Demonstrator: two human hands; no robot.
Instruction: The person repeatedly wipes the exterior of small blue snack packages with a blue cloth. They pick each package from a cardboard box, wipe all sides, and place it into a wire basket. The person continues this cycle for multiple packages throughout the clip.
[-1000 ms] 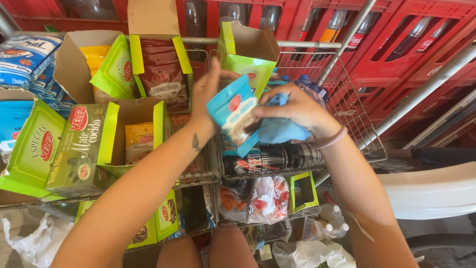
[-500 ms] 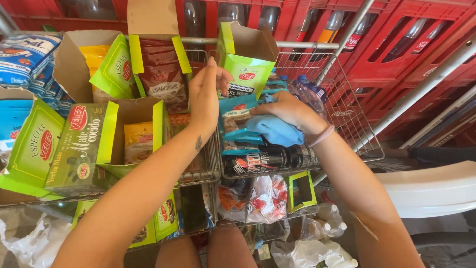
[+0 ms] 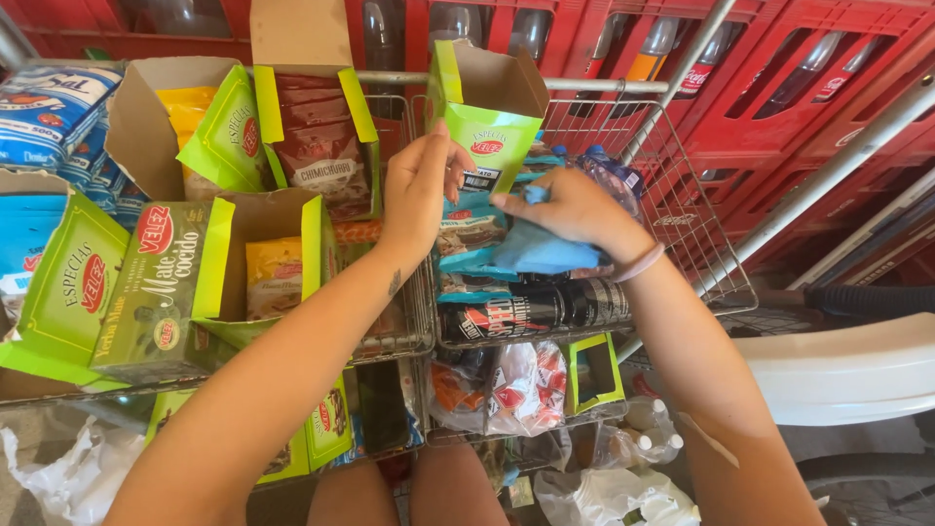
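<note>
— What's behind the shelf?

— Red bottle crates (image 3: 779, 88) stacked along the back, with a wire rack (image 3: 682, 224) in front, divided into baskets full of green cardboard display boxes (image 3: 263, 263) and snack packets.

— And the hands?

— Both are over the middle basket. The left hand (image 3: 419, 190) is raised, fingers together and slightly curled, its fingertips touching the edge of an open green box (image 3: 487, 127) that stands tilted at the back of that basket. Whether it actually pinches the cardboard, I cannot tell from this angle.

— The right one?

— The right hand (image 3: 575, 209), a pale band on its wrist, is closed around light-blue packets (image 3: 531, 248), pressing them down among the other packets in the basket, just in front of the green box.

— What lies beneath?

— Dark packets (image 3: 536, 307) against the front wire, and lower down red-and-white bags (image 3: 516, 385). White plastic bags (image 3: 604, 497) sit on the floor.
</note>
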